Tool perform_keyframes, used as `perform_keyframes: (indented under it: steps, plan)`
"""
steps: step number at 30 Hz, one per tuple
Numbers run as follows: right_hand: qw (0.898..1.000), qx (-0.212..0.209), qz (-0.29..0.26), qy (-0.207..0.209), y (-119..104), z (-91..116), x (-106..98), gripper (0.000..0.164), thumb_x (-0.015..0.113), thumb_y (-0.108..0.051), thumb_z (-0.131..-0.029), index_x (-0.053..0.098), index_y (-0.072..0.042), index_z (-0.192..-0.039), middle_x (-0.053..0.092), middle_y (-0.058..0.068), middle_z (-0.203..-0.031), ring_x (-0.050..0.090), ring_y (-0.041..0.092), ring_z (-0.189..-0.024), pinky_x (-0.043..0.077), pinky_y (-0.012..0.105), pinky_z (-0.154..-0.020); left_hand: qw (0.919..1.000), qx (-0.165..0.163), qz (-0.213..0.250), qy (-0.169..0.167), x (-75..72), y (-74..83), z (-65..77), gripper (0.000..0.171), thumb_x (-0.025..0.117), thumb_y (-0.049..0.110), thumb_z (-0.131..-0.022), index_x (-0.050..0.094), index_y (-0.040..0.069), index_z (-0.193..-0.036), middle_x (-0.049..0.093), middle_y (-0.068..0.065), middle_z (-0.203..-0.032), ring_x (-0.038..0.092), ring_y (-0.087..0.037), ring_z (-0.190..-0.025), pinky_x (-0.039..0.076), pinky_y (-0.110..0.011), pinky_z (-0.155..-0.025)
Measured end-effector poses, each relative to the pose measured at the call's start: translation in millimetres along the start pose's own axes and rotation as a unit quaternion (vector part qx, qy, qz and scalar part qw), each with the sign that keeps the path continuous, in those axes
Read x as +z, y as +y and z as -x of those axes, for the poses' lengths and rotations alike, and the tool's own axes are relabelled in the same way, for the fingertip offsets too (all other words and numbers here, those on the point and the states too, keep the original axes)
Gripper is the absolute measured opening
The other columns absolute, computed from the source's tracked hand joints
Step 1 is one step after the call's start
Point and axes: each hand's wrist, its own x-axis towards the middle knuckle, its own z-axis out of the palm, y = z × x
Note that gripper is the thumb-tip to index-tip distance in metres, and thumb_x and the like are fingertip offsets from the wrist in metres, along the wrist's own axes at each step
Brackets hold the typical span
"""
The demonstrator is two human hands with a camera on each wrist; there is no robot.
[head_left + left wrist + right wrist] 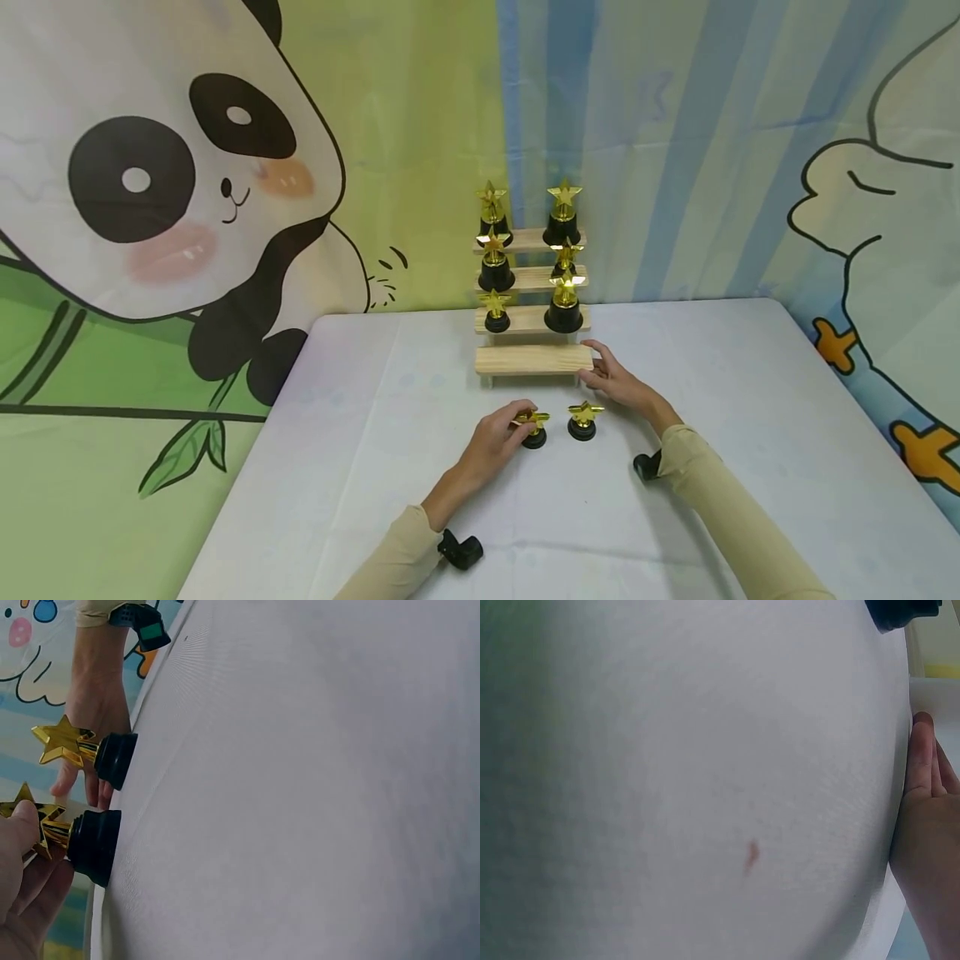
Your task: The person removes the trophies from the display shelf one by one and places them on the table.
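Observation:
My left hand [491,442] pinches the gold star of a small trophy [535,437] between thumb and fingers. In the left wrist view, the black base of this trophy [95,847] is upright at the table surface. A second star trophy [582,423] stands just right of it. My right hand [618,383] is at the right end of the lowest wooden step [534,359], thumb at its front corner and fingertips near its back corner. In the right wrist view, the fingers [921,754] look fairly straight, low along the white cloth.
Behind the bare lowest step, higher wooden steps [534,319] carry several gold star trophies [564,312] in two columns. A white cloth covers the table [405,417]. A printed panda curtain [420,158] hangs behind. Each wrist wears a black device [461,550].

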Motion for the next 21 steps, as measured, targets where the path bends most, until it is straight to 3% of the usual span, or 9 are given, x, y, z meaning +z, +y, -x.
perform_keyframes:
  steps: [21]
  plan:
    - [1.000,0.013,0.001,0.004,-1.4,0.9,1.7,0.072,0.048,-0.040,-0.102,0.000,-0.024,-0.153,0.028,0.032,-0.152,0.035,0.043,-0.139,0.031,0.059,-0.114,0.9999,-0.010,-0.004,-0.001,1.8,-0.3,1.2,0.026,0.061,0.016,-0.095,0.059,0.006,-0.119,0.069,-0.007,-0.109,0.070,-0.015,-0.096,0.057,-0.018,-0.078]
